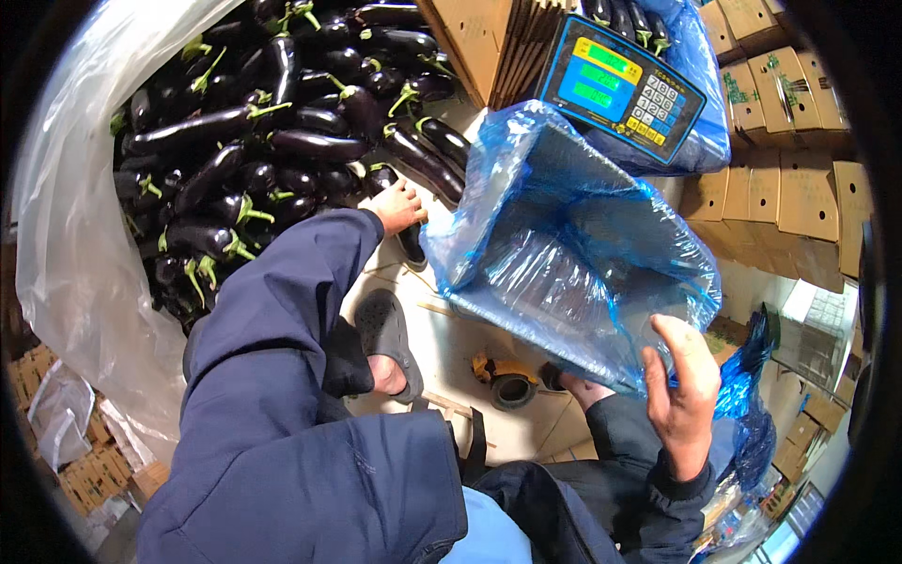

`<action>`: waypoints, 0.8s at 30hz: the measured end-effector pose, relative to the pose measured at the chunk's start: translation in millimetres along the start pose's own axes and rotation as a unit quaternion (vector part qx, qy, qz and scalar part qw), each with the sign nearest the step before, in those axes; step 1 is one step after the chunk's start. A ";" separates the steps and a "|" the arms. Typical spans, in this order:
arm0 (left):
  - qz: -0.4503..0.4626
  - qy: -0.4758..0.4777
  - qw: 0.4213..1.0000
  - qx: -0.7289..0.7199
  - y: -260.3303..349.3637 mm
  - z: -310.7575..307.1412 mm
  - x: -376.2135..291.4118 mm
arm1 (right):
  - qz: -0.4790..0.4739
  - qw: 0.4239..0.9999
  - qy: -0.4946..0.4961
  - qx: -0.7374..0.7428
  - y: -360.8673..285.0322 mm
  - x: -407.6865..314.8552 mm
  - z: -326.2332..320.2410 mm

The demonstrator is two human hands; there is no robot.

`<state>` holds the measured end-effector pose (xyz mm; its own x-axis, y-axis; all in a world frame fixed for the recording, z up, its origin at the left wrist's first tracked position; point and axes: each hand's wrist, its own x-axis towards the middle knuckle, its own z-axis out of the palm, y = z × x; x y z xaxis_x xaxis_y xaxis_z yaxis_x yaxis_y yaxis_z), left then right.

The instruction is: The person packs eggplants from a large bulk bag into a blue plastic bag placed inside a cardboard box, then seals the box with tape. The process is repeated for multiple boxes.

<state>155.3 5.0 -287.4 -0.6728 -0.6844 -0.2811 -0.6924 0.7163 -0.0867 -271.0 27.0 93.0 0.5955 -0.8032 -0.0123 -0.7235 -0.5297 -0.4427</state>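
Note:
My left hand (397, 206) is closed around a dark purple eggplant (411, 243) at the right edge of a big heap of eggplants (310, 120). Part of that eggplant is hidden beneath the fingers. To the right, a box lined with blue plastic film (557, 268) tilts towards me, and no eggplants show inside it. My right hand (680, 395) is at the box's near right rim, thumb and forefinger apart over the film. Whether its hidden fingers touch the box is unclear. Behind the box, a digital scale display (624, 88) shows lit green figures.
Clear plastic sheeting (77, 233) borders the heap at left. Flattened cartons (486, 42) stand upright behind the box. Another blue-lined container (705, 92) holds eggplants beside the scale. Stacked cartons (789, 183) line the right. A tape roll (513, 390) lies on the floor near my feet.

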 end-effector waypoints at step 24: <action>-0.141 0.084 0.441 -0.882 -32.9 -408.9 -140.0 | -0.108 0.992 -0.028 -0.058 13.0 -31.4 39.3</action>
<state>165.7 21.6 145.6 -0.4017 -0.8192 -0.4094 0.2201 -0.5203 0.8251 -285.4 56.1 52.4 0.7573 -0.6528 0.0202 -0.6103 -0.7183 -0.3340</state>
